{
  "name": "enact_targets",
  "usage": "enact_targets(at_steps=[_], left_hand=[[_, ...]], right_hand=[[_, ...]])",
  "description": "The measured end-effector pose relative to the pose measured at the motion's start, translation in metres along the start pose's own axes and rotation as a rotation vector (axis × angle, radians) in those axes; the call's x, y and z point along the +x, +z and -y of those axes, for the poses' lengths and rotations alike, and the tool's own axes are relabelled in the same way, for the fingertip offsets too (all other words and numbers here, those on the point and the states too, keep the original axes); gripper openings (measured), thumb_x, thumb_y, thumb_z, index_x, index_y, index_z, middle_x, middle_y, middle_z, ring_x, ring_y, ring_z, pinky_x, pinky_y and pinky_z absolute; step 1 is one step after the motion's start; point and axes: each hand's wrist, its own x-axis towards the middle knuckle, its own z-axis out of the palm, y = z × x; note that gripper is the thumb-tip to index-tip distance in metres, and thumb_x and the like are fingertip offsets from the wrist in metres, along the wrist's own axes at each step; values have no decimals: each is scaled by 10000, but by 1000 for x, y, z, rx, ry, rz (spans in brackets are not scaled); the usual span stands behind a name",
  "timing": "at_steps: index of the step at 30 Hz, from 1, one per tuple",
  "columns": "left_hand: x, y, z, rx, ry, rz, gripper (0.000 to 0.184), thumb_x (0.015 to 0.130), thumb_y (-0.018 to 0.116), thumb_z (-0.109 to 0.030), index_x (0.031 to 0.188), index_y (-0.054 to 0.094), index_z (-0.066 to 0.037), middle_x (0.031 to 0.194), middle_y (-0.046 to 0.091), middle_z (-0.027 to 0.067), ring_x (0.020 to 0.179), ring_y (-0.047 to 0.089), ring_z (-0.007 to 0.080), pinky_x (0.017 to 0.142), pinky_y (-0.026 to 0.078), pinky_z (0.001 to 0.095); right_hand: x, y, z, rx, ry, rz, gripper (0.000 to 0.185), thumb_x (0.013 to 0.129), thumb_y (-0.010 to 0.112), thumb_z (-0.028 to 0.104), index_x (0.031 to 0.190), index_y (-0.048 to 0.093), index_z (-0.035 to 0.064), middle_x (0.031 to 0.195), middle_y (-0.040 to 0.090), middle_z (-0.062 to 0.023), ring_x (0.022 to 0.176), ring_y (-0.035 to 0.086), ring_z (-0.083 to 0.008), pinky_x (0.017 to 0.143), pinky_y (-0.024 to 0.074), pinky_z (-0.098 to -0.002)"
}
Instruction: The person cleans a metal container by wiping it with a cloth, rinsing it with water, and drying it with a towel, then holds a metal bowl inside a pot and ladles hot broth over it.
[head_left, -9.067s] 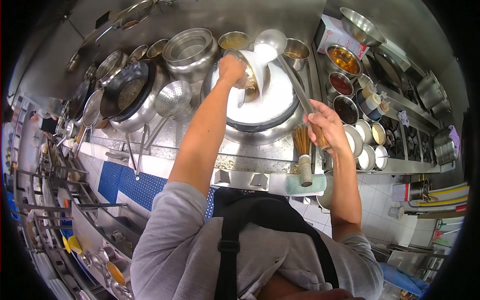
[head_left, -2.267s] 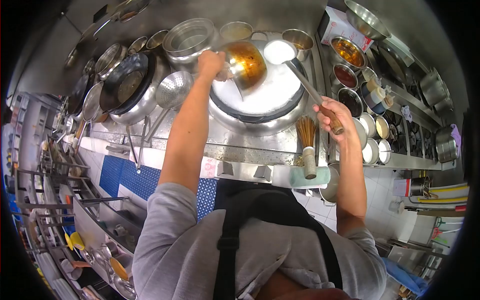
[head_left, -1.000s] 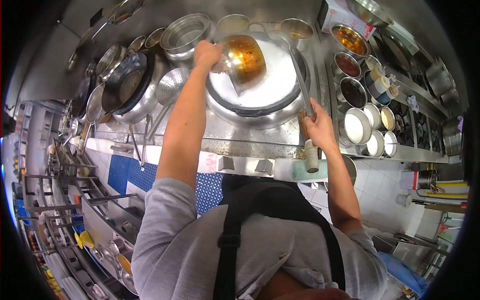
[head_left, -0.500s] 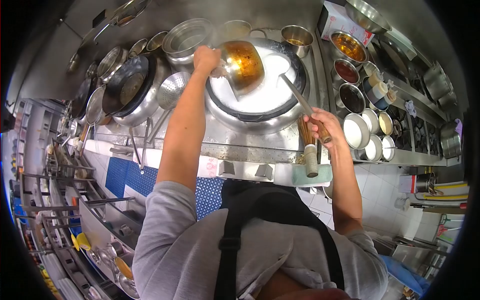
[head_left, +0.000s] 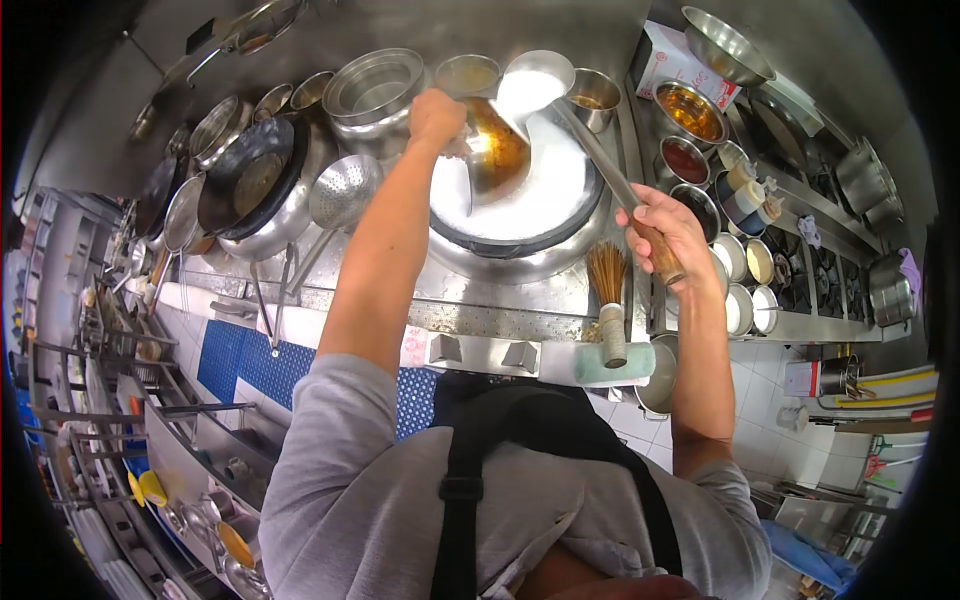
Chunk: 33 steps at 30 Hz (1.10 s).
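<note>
My left hand (head_left: 437, 118) is closed on the edge of a tilted metal pot (head_left: 500, 152), whose outside is stained amber-brown. The pot hangs over a black wok (head_left: 480, 243) of white, foamy liquid (head_left: 560, 185). My right hand (head_left: 664, 235) grips the wooden handle of a long ladle (head_left: 603, 163). The ladle's bowl is raised above the wok's far rim, beside the pot, with white liquid in it. Where my left fingers meet the pot is partly hidden.
A bamboo brush (head_left: 611, 310) rests near the counter's front edge by a green cloth (head_left: 590, 363). To the left are a perforated skimmer (head_left: 345, 190) and another wok (head_left: 252, 180). Seasoning containers (head_left: 690, 160) line the right side; a steel pot (head_left: 593, 98) stands behind.
The ladle has risen out of the wok's liquid and moved away from me, up beside the pot. My left hand and the pot have shifted slightly right. The brush now shows fully.
</note>
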Motion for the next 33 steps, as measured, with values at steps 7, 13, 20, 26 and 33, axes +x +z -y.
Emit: enact_targets(at_steps=[7, 13, 20, 26, 33], left_hand=[[-3, 23, -25, 66, 78, -45, 261, 827, 666, -163, 955, 749, 48, 1057, 722, 265, 1048, 704, 373, 911, 566, 420], [-29, 37, -49, 61, 122, -2, 266, 837, 682, -174, 951, 746, 57, 1043, 719, 272, 1020, 702, 401, 903, 565, 429], [-54, 60, -62, 182, 346, 20, 278, 832, 651, -202, 908, 750, 47, 929, 728, 261, 914, 721, 398, 842, 579, 436], [-70, 96, -57, 159, 357, 7, 262, 830, 633, -202, 876, 739, 33, 878, 719, 265, 873, 723, 399, 804, 583, 468], [-97, 129, -22, 283, 498, 86, 233, 838, 630, -203, 883, 722, 5, 878, 716, 250, 848, 720, 401, 775, 583, 475]], right_hand=[[-7, 4, -13, -109, 4, -26, 502, 913, 611, 40, 1386, 469, -52, 932, 644, -91, 541, 577, -117, 421, 469, -246], [-22, 7, -23, -292, -30, -55, 557, 906, 610, -16, 1431, 434, -82, 976, 640, -88, 566, 565, -111, 524, 463, -250], [-20, -11, -48, -327, -64, -109, 580, 901, 617, -18, 1451, 439, -63, 1074, 653, -118, 552, 556, -99, 526, 452, -236], [-21, -26, -58, -359, -33, -121, 599, 896, 591, -51, 1460, 394, -101, 1085, 647, -149, 592, 564, -107, 529, 469, -265], [-16, -43, -76, -467, -42, -186, 637, 878, 605, -48, 1479, 397, -76, 1182, 663, -201, 585, 570, -100, 515, 466, -268]])
